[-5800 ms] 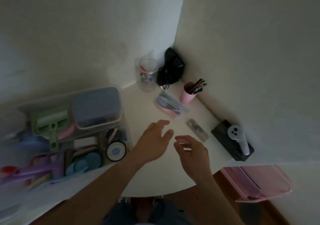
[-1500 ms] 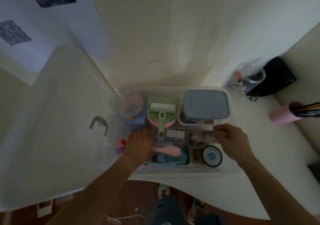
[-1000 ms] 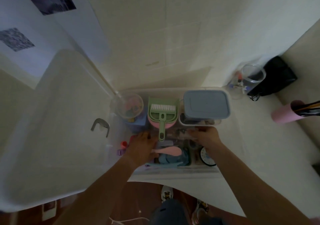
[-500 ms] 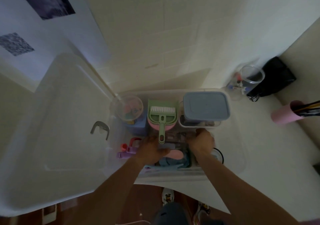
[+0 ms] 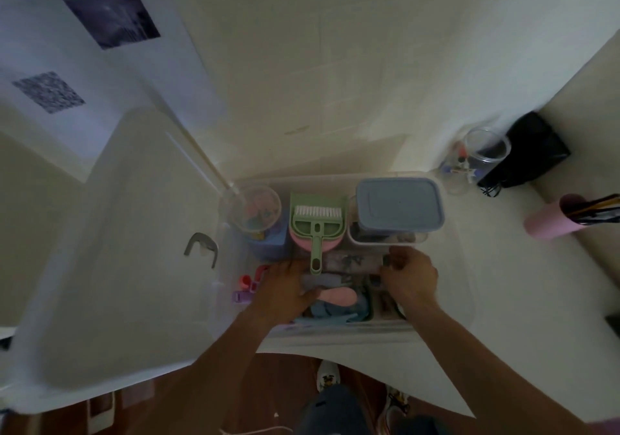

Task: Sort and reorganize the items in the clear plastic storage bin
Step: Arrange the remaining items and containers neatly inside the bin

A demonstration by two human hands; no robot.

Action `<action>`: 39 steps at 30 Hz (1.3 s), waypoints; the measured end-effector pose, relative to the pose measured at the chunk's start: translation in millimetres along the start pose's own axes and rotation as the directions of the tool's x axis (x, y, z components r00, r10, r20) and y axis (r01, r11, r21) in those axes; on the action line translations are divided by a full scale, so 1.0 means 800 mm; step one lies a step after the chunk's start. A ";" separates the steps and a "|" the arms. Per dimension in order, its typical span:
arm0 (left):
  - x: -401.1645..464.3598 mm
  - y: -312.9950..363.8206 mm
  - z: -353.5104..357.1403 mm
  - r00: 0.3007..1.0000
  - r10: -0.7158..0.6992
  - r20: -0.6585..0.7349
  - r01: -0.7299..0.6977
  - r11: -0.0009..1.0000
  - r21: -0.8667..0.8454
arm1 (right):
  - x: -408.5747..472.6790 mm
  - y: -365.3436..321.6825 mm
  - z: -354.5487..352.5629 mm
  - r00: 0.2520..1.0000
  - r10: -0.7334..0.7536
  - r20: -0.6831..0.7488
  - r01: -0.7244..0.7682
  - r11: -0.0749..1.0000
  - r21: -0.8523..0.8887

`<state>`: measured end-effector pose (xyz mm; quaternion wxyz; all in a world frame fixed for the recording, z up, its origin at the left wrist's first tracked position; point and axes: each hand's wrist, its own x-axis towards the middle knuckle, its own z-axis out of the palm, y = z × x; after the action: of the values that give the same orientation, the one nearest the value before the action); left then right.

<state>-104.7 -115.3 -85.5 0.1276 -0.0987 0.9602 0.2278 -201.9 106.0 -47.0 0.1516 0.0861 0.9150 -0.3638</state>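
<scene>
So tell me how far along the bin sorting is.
Early. Done: the lid is off, leaning at the left. In hand: both hands are inside the bin; the left hand rests on items, the right hand pinches a small clear case. Left: most contents, including the green dustpan and blue-lidded box, remain inside.

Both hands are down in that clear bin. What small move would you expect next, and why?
Probably lowering the small clear case flat into the bin. The right hand pinches its right end; the left hand is at its other end, its grip unclear. The case lies across the middle, just in front of the green dustpan and the lidded box.
</scene>
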 end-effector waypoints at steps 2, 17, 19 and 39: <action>-0.017 -0.003 -0.008 0.997 -0.019 -0.073 0.011 0.993 -0.121 | -0.010 0.012 -0.038 0.989 -0.111 -0.094 0.115 0.993 0.038; 0.000 0.058 -0.045 0.869 -0.489 0.072 0.300 0.406 -0.863 | 0.008 0.060 -0.094 0.910 -0.361 -0.205 0.270 0.889 -0.370; 0.003 0.065 -0.045 0.865 -0.498 0.059 0.287 0.395 -0.872 | 0.013 0.045 -0.091 0.815 -0.536 -0.219 0.399 0.794 -0.458; 0.044 0.057 -0.033 0.846 -0.529 0.075 0.290 0.338 -0.895 | 0.078 -0.024 -0.077 0.677 -0.716 0.169 0.656 0.484 -0.579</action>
<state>-154.4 -92.3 -54.0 -0.0008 -0.4150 0.6496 0.6370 -278.7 137.5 -13.3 -0.0310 -0.3213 0.9429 -0.0815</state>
